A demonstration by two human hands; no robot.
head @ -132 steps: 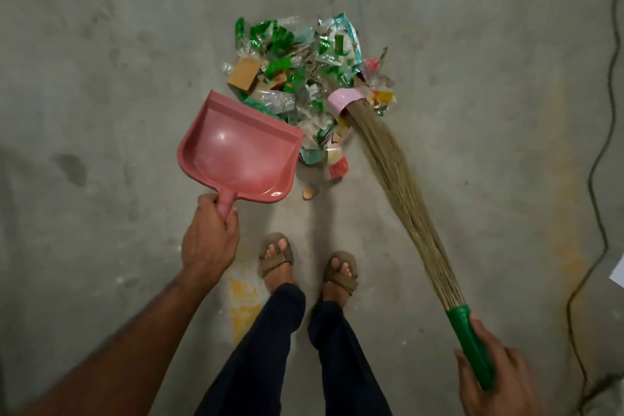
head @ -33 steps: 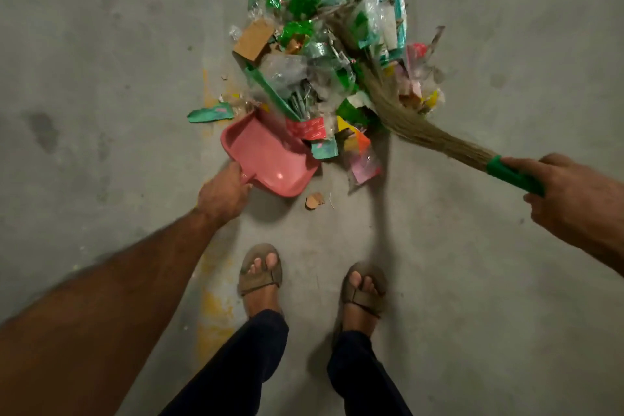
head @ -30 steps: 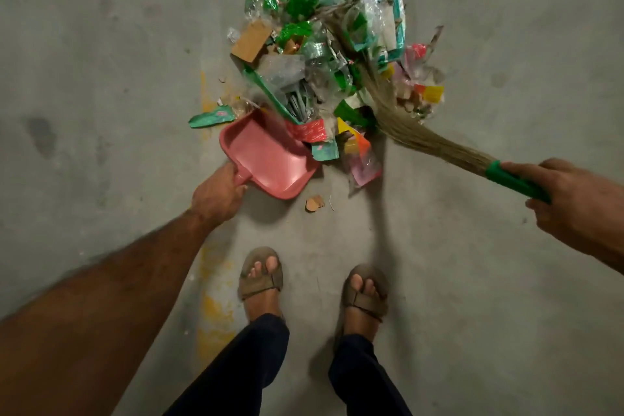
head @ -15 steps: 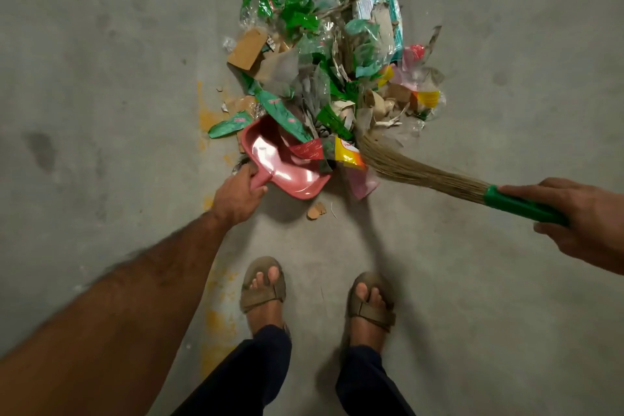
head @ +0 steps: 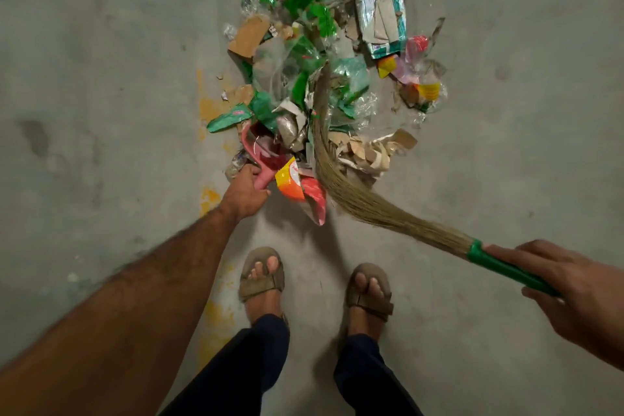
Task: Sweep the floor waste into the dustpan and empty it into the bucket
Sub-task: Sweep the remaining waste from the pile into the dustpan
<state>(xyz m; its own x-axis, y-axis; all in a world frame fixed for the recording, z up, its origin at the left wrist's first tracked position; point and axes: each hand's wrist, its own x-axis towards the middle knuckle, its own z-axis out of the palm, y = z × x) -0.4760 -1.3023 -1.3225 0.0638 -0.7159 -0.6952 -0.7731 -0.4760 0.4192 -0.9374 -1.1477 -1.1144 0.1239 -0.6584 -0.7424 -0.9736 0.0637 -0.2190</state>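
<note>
A heap of floor waste [head: 324, 64], green and clear wrappers, cardboard scraps and torn packets, lies on the concrete ahead of my feet. The pink dustpan [head: 261, 159] stands tilted at the heap's near left edge, largely covered by wrappers. My left hand [head: 244, 192] grips its handle. A grass broom [head: 341, 179] with a green handle [head: 506, 268] curves across the heap, its bristles bent over the waste beside the dustpan. My right hand [head: 574, 294] grips the green handle at the right. No bucket is in view.
My two sandalled feet [head: 261, 277] stand just behind the dustpan. Yellow stains [head: 207, 108] mark the bare concrete left of the heap. Open floor lies on both sides.
The broom has swung deeper into the heap and dragged waste toward the dustpan. The dustpan has tipped up steeper and more wrappers cover it. Both hands came closer to my feet.
</note>
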